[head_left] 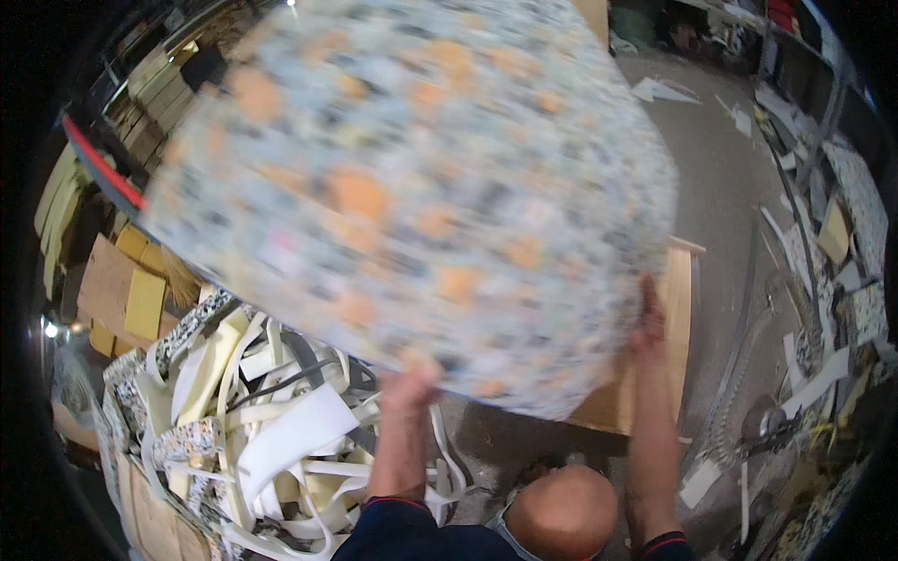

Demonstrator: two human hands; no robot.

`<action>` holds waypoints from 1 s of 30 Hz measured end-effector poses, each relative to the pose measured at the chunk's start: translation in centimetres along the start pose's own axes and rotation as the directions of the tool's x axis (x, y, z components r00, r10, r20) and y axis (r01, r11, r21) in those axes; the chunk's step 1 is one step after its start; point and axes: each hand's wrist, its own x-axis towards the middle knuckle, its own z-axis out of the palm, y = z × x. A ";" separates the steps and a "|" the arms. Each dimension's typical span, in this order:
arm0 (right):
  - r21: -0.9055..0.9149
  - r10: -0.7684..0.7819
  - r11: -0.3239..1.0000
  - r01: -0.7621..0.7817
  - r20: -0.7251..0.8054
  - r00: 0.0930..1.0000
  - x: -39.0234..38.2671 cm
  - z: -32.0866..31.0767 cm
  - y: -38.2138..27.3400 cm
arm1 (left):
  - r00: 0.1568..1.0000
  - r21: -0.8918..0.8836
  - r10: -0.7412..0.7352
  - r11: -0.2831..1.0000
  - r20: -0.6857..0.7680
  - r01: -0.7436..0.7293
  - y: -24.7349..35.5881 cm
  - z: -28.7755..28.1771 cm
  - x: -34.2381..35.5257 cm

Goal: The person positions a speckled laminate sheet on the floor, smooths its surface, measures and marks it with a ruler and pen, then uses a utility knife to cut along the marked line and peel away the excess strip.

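Note:
A large blurred sheet of speckled foam (412, 187), flecked with orange, grey and white, fills the upper middle. My left hand (407, 388) grips its lower edge. My right hand (649, 318) holds its right side, partly hidden by the sheet. Behind it on the right is a light wooden board or table (678, 346). Below my left hand lies a tangled heap of white, cream and grey foam offcuts (295, 430). A rounded skin-toned shape (557, 505) sits at the bottom between my forearms; I cannot make out what it is.
Yellow and brown panels (117, 290) are stacked at the left, near a red-edged dark strip (103, 164). Along the right, a grey floor (711, 164) runs beside shelving (814, 103), strewn scraps (814, 374) and long strips. More stacked material (150, 93) stands at the upper left.

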 end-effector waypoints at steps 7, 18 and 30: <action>-0.463 -0.089 0.882 -0.091 -0.353 0.932 -2.4 -7.9 -23.2 | 0.600 -0.375 -0.013 0.770 0.800 0.516 2.8 6.0 7.9; -0.746 -0.149 0.361 -0.559 -0.638 0.755 -6.1 -4.5 -30.5 | 0.815 0.412 -0.513 0.826 0.269 0.384 -11.2 7.9 5.1; -0.676 -0.173 0.343 -0.652 -0.728 0.664 -5.2 -3.1 -30.3 | 0.821 0.516 -0.517 0.785 0.242 0.342 -12.6 7.7 8.8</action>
